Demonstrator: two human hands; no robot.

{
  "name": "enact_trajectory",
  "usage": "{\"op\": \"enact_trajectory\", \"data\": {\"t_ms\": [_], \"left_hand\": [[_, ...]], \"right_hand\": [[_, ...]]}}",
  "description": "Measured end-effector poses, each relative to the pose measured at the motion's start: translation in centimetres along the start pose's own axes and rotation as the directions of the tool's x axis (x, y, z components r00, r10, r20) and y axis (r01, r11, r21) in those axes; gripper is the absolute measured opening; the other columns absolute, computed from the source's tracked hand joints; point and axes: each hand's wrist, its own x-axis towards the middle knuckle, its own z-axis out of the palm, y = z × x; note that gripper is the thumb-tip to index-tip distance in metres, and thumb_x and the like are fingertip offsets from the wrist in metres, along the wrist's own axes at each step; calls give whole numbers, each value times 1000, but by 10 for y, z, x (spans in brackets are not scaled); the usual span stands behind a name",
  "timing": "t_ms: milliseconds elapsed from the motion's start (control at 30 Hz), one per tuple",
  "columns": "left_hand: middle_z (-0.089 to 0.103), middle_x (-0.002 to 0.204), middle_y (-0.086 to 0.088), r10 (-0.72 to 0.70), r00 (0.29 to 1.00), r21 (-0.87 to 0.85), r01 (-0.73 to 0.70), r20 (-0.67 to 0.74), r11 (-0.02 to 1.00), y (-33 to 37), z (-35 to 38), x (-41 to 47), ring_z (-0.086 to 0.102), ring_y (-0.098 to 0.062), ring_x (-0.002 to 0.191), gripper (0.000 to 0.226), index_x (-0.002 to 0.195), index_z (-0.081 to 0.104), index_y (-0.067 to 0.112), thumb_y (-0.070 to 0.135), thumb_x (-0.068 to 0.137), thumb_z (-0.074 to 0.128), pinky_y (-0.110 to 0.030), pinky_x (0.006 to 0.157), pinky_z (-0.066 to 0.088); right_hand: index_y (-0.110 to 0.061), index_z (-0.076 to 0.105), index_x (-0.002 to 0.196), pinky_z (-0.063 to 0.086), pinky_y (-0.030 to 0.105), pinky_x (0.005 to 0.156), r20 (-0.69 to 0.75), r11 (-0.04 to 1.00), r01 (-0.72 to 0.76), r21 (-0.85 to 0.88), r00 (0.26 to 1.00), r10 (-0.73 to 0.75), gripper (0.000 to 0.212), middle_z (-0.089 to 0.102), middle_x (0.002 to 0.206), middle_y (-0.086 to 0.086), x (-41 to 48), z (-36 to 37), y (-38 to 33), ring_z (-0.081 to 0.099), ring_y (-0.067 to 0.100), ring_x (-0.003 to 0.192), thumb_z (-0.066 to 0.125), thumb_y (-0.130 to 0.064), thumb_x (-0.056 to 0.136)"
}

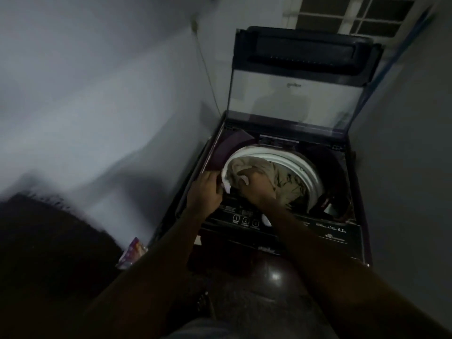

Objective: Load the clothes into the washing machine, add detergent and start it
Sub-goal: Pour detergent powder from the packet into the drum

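Looking down over both forearms, I have the washing machine [337, 167] wedged into a corner. Its left side is just beside one grey wall [97, 94] and its right side is close to another, so the only open room is the dark, glossy floor [274, 276] in front of it. Its lid [288, 99] stands upright at the back, well apart from the opening, and the white rim of the drum [310, 177] rings the load. The clothes [286, 182], a beige bundle, sit inside the drum against its left and near side, rising about level with the rim. My right hand [255, 185] is on top of them, fingers curled down into the fabric with a strip of white cloth showing between them. My left hand [205, 189] reaches to the left edge of the rim, fingers held together and pointing at a scrap of white cloth there. Motion blur keeps me from telling whether they pinch it or only touch it. The control panel [247, 220] runs along the front edge, directly under both wrists. On the floor left of the machine, near its front corner, lies a colourful packet [133, 253], partly hidden by my left forearm. A thin cable [208, 69] hangs down the left wall toward the machine's back corner, and a barred window [354, 13] sits above the lid.
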Motion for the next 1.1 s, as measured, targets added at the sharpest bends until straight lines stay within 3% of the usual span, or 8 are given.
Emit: {"op": "enact_trajectory", "data": {"t_ms": [167, 267, 367, 500, 600, 800, 967, 1100], "left_hand": [[64, 116, -14, -152, 987, 44, 154, -42, 987, -36, -36, -44, 61, -37, 106, 42, 123, 60, 7, 30, 89, 48, -45, 89, 51], [60, 127, -14, -185, 981, 15, 186, -63, 982, -61, -60, -74, 58, -32, 116, 39, 130, 56, 7, 25, 96, 50, -40, 98, 44], [59, 130, -14, -216, 969, -12, 217, -120, 976, -95, -80, -107, 56, -29, 118, 38, 132, 54, 6, 23, 97, 51, -36, 97, 43], [61, 130, -13, -266, 953, 24, 272, -147, 962, -145, -97, -150, 58, -31, 117, 39, 132, 55, 6, 16, 95, 57, -38, 98, 44], [57, 135, -11, -311, 944, 31, 316, -112, 948, -173, -105, -179, 54, -28, 123, 41, 135, 53, 8, 20, 96, 55, -36, 103, 40], [58, 134, -12, -455, 887, -10, 456, -74, 890, -227, -102, -231, 54, -29, 125, 44, 134, 55, 10, 30, 95, 60, -41, 107, 42], [56, 135, -13, -520, 854, 24, 519, 39, 854, -267, -70, -247, 51, -30, 126, 51, 140, 48, 12, 34, 95, 58, -40, 107, 40], [60, 128, -13, -519, 855, 55, 518, 10, 854, -314, -21, -250, 55, -29, 119, 47, 133, 52, 10, 34, 94, 60, -38, 103, 43]], "right_hand": [[-14, 70, 105, 46, 31, 85, 15, 990, 131, 42, 991, -132, 23, 68, 110, 10, -17, 29, -51, 61, 27, 103, 54, -22, 89], [-14, 71, 104, 45, 27, 85, 21, 976, 203, 80, 978, -206, 24, 69, 108, 8, -27, 53, -86, 62, 24, 101, 55, -28, 91], [-8, 71, 101, 50, 34, 85, 44, 952, 278, 128, 957, -286, 22, 69, 103, 11, -40, 82, -120, 64, 26, 94, 57, -23, 91], [-12, 66, 114, 46, 29, 94, 93, 942, 307, 135, 943, -320, 26, 65, 117, 6, -62, 132, -158, 61, 20, 107, 57, -19, 90], [-13, 67, 112, 47, 31, 93, 157, 945, 287, 159, 937, -311, 25, 65, 113, 5, -83, 171, -178, 60, 19, 104, 53, -23, 95], [-12, 67, 106, 49, 38, 88, 265, 946, 240, 217, 918, -294, 31, 66, 108, 8, -114, 230, -207, 60, 20, 97, 44, -31, 100], [-12, 67, 115, 43, 24, 85, 378, 939, 269, 214, 864, -333, 31, 67, 114, 7, -106, 275, -206, 62, 21, 100, 50, -31, 96], [-13, 65, 118, 41, 24, 88, 428, 937, 303, 173, 834, -349, 33, 65, 118, 8, -80, 340, -179, 61, 22, 104, 49, -31, 96]]}}
